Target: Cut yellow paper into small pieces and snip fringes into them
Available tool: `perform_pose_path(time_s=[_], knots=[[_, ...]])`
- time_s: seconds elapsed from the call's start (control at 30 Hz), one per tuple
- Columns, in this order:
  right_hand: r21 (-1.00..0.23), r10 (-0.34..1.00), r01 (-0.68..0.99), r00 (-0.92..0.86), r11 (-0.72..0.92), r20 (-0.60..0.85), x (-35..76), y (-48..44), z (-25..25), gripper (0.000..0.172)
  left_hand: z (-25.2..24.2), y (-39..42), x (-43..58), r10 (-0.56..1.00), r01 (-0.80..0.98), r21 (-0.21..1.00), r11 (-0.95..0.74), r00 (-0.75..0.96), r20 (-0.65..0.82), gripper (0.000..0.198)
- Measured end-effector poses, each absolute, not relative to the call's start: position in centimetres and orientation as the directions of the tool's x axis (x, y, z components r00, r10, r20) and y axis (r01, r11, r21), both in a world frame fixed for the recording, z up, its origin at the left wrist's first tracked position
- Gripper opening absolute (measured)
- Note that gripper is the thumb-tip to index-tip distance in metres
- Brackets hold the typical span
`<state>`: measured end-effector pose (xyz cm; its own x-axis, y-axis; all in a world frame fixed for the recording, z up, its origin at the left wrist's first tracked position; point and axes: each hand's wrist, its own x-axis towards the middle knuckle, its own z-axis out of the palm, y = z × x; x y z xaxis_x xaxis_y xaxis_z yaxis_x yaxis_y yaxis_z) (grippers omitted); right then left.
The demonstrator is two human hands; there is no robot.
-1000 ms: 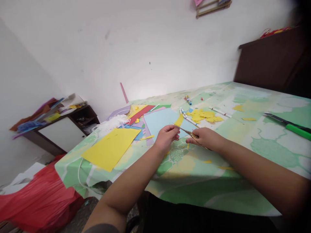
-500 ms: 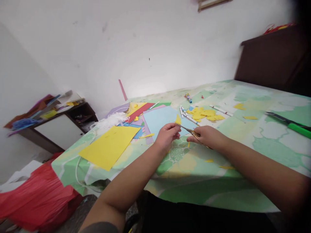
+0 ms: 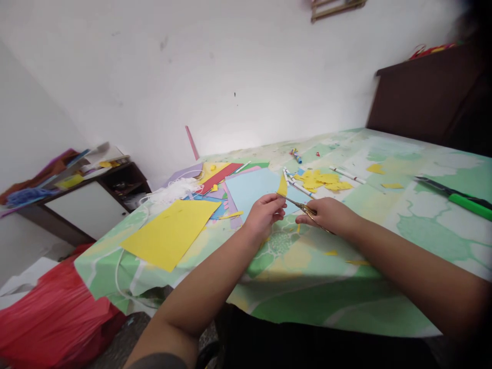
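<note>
My left hand (image 3: 266, 214) pinches a small yellow paper piece (image 3: 283, 186) that stands up above the fingertips. From the right, my right hand (image 3: 326, 214) grips gold-coloured scissors (image 3: 307, 209), whose blades point left and reach the paper at my left fingers. Behind both hands lies a light blue sheet (image 3: 251, 189). Beyond it to the right sits a pile of yellow paper scraps (image 3: 323, 179), with white markers (image 3: 300, 185) beside it. To the left a large yellow sheet (image 3: 171, 233) rests on the patterned tablecloth (image 3: 280, 256).
Green-handled scissors (image 3: 457, 197) lie at the right. White string (image 3: 175, 192) and a red strip (image 3: 221, 177) are at the back left. A low cabinet (image 3: 90, 205) and a red plastic bag (image 3: 57, 312) stand left of the table. A dark cabinet (image 3: 418, 97) is at the back right.
The yellow piece in my left hand now shows taller and more upright above the fingers. Both hands keep nearly the same place, while the view has shifted slightly.
</note>
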<state>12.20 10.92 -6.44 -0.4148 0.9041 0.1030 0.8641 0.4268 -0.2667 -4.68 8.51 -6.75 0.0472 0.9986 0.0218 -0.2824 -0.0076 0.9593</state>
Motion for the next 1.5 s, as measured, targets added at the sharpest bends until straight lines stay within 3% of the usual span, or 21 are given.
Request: perform_pose_path(time_s=[0.6,1.2,1.27,1.37,1.43,1.5], knots=[[-0.306,0.895,0.844,-0.438,0.440,0.082,12.4,11.2,-6.8,0.046,-6.8,8.4,-4.9,0.997,-0.258,0.966,-0.012,0.065,0.029,0.021],[-0.392,0.866,0.774,-0.469,0.497,0.173,12.8,11.0,-6.9,0.042,-6.6,8.3,-5.0,0.998,-0.226,0.974,-0.029,0.051,0.042,0.016],[-0.449,0.878,0.755,-0.396,0.479,0.270,13.2,10.8,-6.7,0.042,-6.7,8.2,-4.9,0.998,-0.221,0.975,-0.028,0.043,0.038,0.013],[-0.704,0.903,0.578,-0.160,0.413,0.399,13.9,10.6,-6.4,0.046,-6.8,8.0,-4.9,0.998,-0.217,0.976,-0.026,0.047,0.037,0.008],[-0.854,0.922,0.371,-0.017,0.364,0.386,14.4,10.6,-6.4,0.047,-6.8,7.7,-4.8,0.998,-0.229,0.973,-0.011,0.065,0.027,0.005],[-0.914,0.934,0.229,0.050,0.334,0.354,14.5,10.7,-6.5,0.047,-6.6,7.4,-4.8,0.997,-0.243,0.970,0.016,0.083,0.004,0.004]])
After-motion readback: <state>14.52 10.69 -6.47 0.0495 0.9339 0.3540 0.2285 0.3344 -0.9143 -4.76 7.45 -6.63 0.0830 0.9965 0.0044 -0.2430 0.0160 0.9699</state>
